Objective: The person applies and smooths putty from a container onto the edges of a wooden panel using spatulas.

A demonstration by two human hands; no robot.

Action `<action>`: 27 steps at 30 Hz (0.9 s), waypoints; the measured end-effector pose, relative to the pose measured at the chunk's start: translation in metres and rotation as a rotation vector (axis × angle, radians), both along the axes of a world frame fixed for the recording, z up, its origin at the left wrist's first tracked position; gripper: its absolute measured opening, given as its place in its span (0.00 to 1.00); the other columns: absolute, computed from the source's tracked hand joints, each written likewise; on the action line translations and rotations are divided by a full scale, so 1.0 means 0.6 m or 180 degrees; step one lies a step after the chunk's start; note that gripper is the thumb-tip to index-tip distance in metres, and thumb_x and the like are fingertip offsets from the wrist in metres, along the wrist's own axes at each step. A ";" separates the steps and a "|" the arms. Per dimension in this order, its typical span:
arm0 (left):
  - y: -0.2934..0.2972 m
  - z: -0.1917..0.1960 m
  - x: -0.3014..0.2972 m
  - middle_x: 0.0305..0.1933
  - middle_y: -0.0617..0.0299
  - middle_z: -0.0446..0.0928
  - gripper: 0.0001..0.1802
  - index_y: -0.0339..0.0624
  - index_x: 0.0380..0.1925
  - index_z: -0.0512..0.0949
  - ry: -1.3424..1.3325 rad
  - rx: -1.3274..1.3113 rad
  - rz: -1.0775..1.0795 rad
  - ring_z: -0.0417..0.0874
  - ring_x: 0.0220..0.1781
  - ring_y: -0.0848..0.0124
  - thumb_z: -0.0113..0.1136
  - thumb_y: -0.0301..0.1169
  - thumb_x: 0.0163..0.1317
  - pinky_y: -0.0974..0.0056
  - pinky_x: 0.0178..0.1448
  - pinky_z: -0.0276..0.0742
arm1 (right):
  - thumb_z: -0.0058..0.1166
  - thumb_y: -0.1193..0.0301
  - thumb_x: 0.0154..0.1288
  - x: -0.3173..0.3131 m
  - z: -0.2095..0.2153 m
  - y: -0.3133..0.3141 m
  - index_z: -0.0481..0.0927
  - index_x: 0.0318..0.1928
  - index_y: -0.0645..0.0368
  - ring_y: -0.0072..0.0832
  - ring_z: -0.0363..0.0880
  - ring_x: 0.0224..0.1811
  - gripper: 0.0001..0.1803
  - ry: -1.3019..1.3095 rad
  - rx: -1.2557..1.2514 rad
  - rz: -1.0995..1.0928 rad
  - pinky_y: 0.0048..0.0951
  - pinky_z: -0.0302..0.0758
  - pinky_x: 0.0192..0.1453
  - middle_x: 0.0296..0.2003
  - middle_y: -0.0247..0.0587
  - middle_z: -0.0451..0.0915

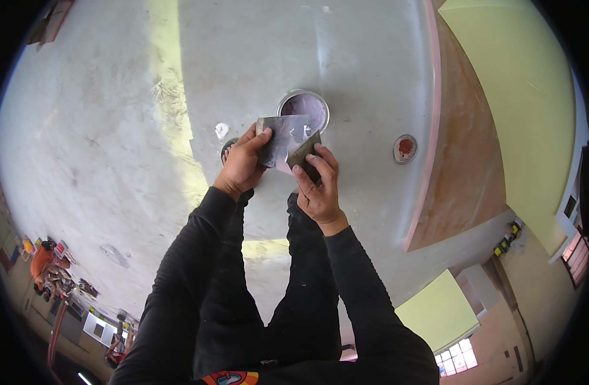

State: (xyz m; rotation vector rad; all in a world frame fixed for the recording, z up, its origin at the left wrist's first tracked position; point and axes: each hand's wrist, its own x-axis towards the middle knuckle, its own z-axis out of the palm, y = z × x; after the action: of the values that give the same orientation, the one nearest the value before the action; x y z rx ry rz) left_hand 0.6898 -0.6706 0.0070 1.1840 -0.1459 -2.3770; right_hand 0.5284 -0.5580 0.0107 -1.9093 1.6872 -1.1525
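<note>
Left hand (244, 158) pinches one dark-backed spreader (278, 142), right hand (319, 183) a second spreader (301, 154), their blades angled together. An open tin (328, 113) of purple paste (310, 106) stands on the floor (243, 64) just beyond, presumably placed close to keep the paste within easy reach.
</note>
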 end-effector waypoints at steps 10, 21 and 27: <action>0.020 -0.003 0.018 0.52 0.61 0.76 0.14 0.42 0.57 0.69 0.0134 -0.0549 0.0476 0.76 0.55 0.71 0.48 0.30 0.73 0.63 0.61 0.72 | 0.60 0.86 0.41 0.021 -0.008 -0.007 0.81 0.54 0.38 0.53 0.65 0.62 0.37 0.0291 0.0030 -0.0087 0.48 0.72 0.63 0.53 0.40 0.67; 0.020 -0.016 0.067 0.52 0.63 0.77 0.14 0.43 0.56 0.70 -0.0114 -0.0666 0.0792 0.76 0.54 0.72 0.50 0.30 0.72 0.63 0.61 0.71 | 0.56 0.86 0.43 0.027 -0.054 -0.021 0.77 0.58 0.44 0.54 0.65 0.63 0.38 0.0106 0.0245 -0.0012 0.49 0.70 0.64 0.56 0.45 0.67; 0.003 0.000 0.091 0.54 0.61 0.76 0.15 0.42 0.57 0.69 0.0279 -0.0590 0.0864 0.76 0.57 0.68 0.49 0.29 0.72 0.60 0.63 0.71 | 0.50 0.87 0.50 0.011 -0.162 -0.027 0.71 0.64 0.52 0.53 0.65 0.60 0.37 0.0109 0.1783 -0.0620 0.47 0.64 0.67 0.58 0.50 0.67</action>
State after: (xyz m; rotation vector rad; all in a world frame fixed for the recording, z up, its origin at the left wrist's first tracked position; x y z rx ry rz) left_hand 0.7444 -0.6691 0.0067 0.9469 -0.1617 -2.1229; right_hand 0.5349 -0.5742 -0.0864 -1.4477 1.9841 -0.6083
